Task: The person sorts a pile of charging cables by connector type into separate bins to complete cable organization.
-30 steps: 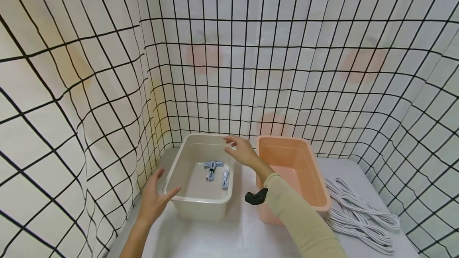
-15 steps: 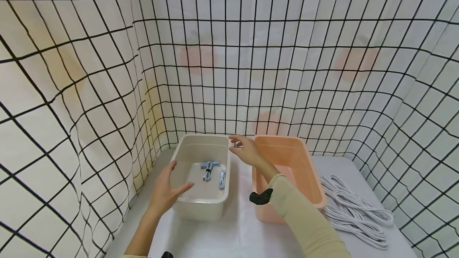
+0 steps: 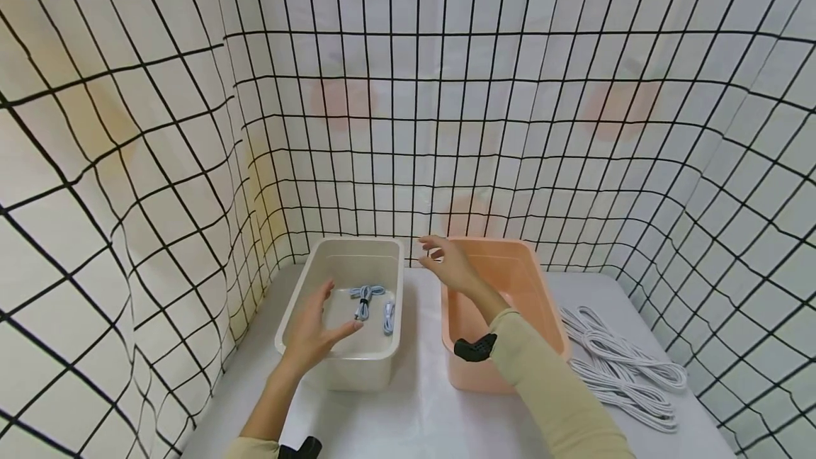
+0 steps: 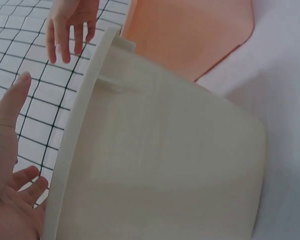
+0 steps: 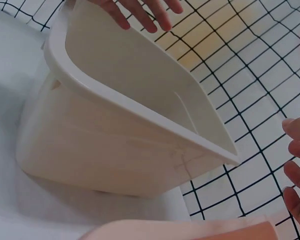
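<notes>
In the head view a cream bin [image 3: 290, 310] stands left of centre, holding a few bundled light-blue cables [image 3: 363, 301]; one bundle has a black tie round it. My left hand [image 3: 314, 328] hovers over the bin's near left part, thumb and fingers spread, with nothing in it. My right hand [image 3: 451, 264] is above the left rim of the orange bin [image 3: 542, 296], fingers loosely bent and holding nothing. The left wrist view shows the cream bin's outer wall [image 4: 165, 150] close up, the left thumb and fingers beyond its rim.
Several coils of white rope [image 3: 627, 374] lie on the white table [image 3: 414, 423] to the right of the orange bin. Black grid netting [image 3: 408, 119] over pale cloth walls in the back and both sides. A narrow gap separates the two bins.
My left hand has moved right, from outside the cream bin to over it. My right hand has shifted right, from the cream bin's rim to the orange bin's. The whole view has drifted slightly.
</notes>
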Available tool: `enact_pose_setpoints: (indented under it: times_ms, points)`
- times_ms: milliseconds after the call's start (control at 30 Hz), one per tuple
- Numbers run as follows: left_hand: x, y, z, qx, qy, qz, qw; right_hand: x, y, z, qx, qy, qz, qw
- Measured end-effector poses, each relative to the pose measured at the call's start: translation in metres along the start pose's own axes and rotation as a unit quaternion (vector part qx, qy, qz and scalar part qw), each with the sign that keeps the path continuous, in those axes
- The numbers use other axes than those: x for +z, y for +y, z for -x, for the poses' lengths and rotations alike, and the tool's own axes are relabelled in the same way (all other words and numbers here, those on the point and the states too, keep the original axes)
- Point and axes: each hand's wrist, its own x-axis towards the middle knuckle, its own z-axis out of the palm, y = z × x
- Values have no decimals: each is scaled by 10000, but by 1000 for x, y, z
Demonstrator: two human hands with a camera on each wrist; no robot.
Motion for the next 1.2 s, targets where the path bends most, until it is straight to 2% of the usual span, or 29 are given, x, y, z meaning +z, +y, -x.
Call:
enact_pose_setpoints:
  times_ms: [167, 433, 600, 833, 1000, 1067, 1200]
  points:
    - [8, 5, -5, 60, -160, 225, 9996, -8, 3, 5, -58, 88, 4, 9999]
    - [21, 15, -10, 218, -236, 215, 9993, -27, 5, 20, 107, 157, -123, 9997]
    - [34, 26, -14, 75, -309, 190, 9993, -40, 12, 28, 17, 269, -140, 9995]
    - [56, 44, -18, 263, -625, 548, 9962, -58, 24, 41, -60, 328, -120, 9994]
    - [73, 53, -22, 475, -702, 462, 9953, -72, 28, 54, -89, 399, 69, 9991]
    - [80, 55, -23, 535, -780, 472, 9944, -77, 30, 58, -134, 538, 326, 9979]
    - [92, 64, -24, 606, -982, 486, 9921, -88, 38, 66, -123, 736, 520, 9959]
